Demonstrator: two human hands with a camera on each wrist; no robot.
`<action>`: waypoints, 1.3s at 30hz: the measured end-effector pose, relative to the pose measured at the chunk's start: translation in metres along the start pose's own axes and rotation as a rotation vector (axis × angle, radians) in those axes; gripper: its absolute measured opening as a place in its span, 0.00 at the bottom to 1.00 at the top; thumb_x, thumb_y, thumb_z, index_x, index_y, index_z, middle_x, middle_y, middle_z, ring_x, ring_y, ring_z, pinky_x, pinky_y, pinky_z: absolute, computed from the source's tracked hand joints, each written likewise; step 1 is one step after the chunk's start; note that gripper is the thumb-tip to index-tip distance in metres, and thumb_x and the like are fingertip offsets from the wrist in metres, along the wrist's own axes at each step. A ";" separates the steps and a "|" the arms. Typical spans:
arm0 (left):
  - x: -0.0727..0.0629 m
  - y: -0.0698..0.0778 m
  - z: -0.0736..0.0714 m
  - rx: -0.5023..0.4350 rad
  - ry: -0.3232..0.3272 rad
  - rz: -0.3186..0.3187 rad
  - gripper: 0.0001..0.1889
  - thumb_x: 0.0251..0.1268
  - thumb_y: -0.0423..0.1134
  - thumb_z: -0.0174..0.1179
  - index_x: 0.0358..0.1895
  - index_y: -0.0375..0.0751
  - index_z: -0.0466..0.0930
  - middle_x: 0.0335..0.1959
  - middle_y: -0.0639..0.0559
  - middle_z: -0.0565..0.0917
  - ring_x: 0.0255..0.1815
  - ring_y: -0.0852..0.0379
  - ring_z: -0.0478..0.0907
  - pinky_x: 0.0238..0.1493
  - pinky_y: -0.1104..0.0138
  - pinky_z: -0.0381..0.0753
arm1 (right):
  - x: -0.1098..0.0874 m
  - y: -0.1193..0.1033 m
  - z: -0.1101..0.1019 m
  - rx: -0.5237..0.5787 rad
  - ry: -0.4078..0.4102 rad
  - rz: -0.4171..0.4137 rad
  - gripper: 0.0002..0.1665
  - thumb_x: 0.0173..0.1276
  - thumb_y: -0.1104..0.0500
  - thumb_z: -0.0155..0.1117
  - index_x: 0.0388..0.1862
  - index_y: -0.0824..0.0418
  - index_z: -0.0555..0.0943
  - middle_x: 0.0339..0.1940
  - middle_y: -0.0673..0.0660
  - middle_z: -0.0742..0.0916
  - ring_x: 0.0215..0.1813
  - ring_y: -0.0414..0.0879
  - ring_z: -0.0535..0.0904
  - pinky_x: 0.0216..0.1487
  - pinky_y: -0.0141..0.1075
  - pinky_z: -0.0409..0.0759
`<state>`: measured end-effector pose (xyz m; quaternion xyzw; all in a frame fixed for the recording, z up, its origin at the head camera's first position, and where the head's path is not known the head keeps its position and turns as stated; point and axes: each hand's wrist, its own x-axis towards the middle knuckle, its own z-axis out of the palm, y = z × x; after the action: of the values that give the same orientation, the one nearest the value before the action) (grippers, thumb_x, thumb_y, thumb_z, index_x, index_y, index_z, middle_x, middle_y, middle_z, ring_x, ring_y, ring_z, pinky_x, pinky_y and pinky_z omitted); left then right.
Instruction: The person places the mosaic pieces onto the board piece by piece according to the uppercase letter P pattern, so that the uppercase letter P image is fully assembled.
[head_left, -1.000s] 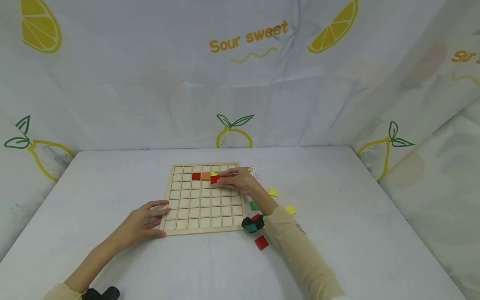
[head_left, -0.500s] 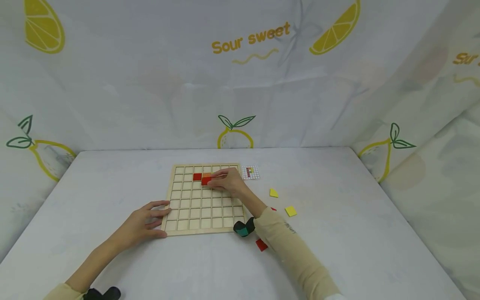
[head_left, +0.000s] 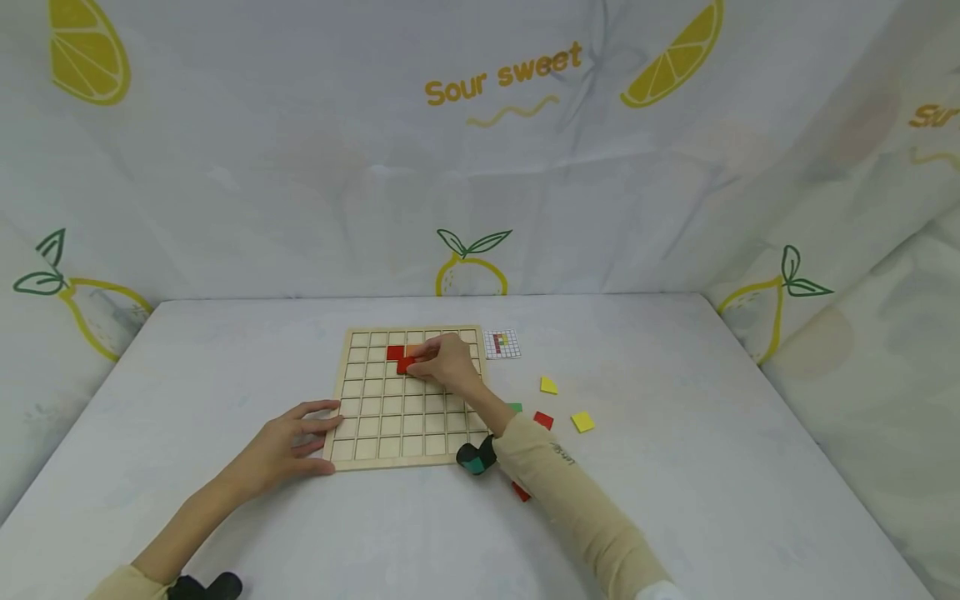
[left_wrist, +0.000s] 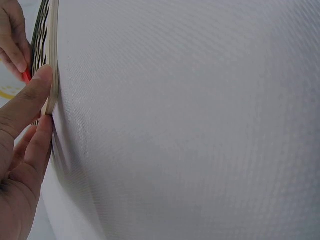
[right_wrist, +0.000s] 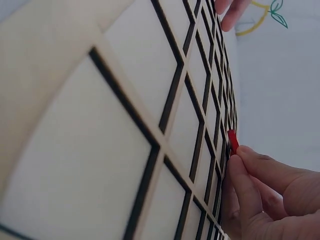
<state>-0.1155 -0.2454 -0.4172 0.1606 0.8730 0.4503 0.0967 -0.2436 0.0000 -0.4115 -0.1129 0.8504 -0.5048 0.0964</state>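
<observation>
A wooden grid board point(head_left: 390, 427) lies on the white table. My right hand point(head_left: 447, 362) pinches a red square tile point(head_left: 405, 366) between thumb and fingers over the board's upper rows. The pinched tile point(right_wrist: 233, 142) appears tilted in the right wrist view. Just behind it, another red tile point(head_left: 395, 352) sits in a cell, and an orange tile point(head_left: 413, 350) beside that is partly covered by my fingers. My left hand point(head_left: 288, 446) touches the board's left edge with spread fingers, the thumb near the front corner. What lies under the right hand is hidden.
A small pattern card point(head_left: 502, 344) lies by the board's back right corner. Right of the board are yellow pieces point(head_left: 582, 422), a red tile point(head_left: 543, 420) and a partly hidden green piece point(head_left: 516, 407). The right sleeve partly covers another red tile point(head_left: 521, 492).
My right hand has moved left across the board with the red tile, from near the yellow piece to below the first red tile. The left hand stays at the board's edge.
</observation>
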 end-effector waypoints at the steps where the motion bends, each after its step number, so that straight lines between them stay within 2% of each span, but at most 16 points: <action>1: 0.000 0.000 0.000 0.004 -0.001 0.001 0.34 0.47 0.34 0.73 0.58 0.19 0.72 0.68 0.32 0.62 0.62 0.33 0.70 0.54 0.67 0.82 | 0.000 -0.001 0.000 -0.014 0.001 -0.005 0.11 0.55 0.67 0.74 0.38 0.68 0.86 0.31 0.59 0.89 0.36 0.47 0.85 0.48 0.33 0.84; 7: 0.001 0.000 0.000 0.027 0.004 0.017 0.34 0.47 0.33 0.73 0.57 0.19 0.72 0.68 0.31 0.62 0.61 0.33 0.70 0.53 0.68 0.82 | 0.000 -0.004 0.003 -0.058 0.002 -0.035 0.10 0.54 0.68 0.74 0.37 0.69 0.86 0.30 0.60 0.88 0.34 0.47 0.85 0.41 0.31 0.85; 12: 0.001 0.000 0.000 0.017 0.006 0.011 0.34 0.47 0.33 0.73 0.57 0.18 0.72 0.68 0.31 0.62 0.61 0.32 0.70 0.53 0.67 0.82 | 0.001 -0.006 0.008 -0.076 0.004 -0.028 0.10 0.54 0.67 0.75 0.36 0.68 0.85 0.30 0.58 0.88 0.32 0.45 0.84 0.36 0.27 0.83; 34: 0.000 -0.001 0.000 0.026 0.010 0.004 0.33 0.47 0.33 0.73 0.57 0.20 0.73 0.68 0.31 0.62 0.60 0.33 0.71 0.53 0.67 0.82 | -0.002 -0.009 0.011 -0.031 -0.015 -0.017 0.10 0.55 0.68 0.74 0.37 0.68 0.85 0.32 0.60 0.88 0.37 0.48 0.85 0.40 0.28 0.85; 39: 0.000 0.000 0.000 0.024 0.009 0.002 0.34 0.46 0.33 0.73 0.57 0.20 0.73 0.68 0.32 0.63 0.60 0.33 0.71 0.53 0.67 0.83 | -0.001 -0.009 0.011 -0.019 -0.019 -0.017 0.10 0.56 0.68 0.73 0.37 0.69 0.85 0.32 0.60 0.88 0.36 0.48 0.85 0.37 0.28 0.85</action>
<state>-0.1157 -0.2453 -0.4168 0.1608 0.8786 0.4405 0.0903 -0.2384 -0.0129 -0.4085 -0.1260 0.8532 -0.4964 0.0989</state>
